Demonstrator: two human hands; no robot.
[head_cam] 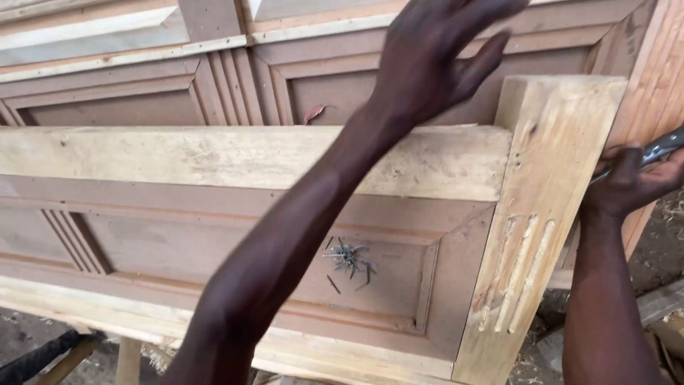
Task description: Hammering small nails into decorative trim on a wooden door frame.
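Observation:
A panelled wooden door lies in front of me, its pale top rail running left to right. My left hand reaches over that rail with fingers spread, holding nothing. A pale upright stile with grooved marks closes the door's right end. My right hand sits just behind that stile, closed around a metal tool whose end runs out of view. A small pile of nails rests on the recessed panel below my left forearm.
A second panelled door leans behind the first. A reddish dry leaf lies on it. Dirt ground and wood scraps show at the right, a wooden support leg at the lower left.

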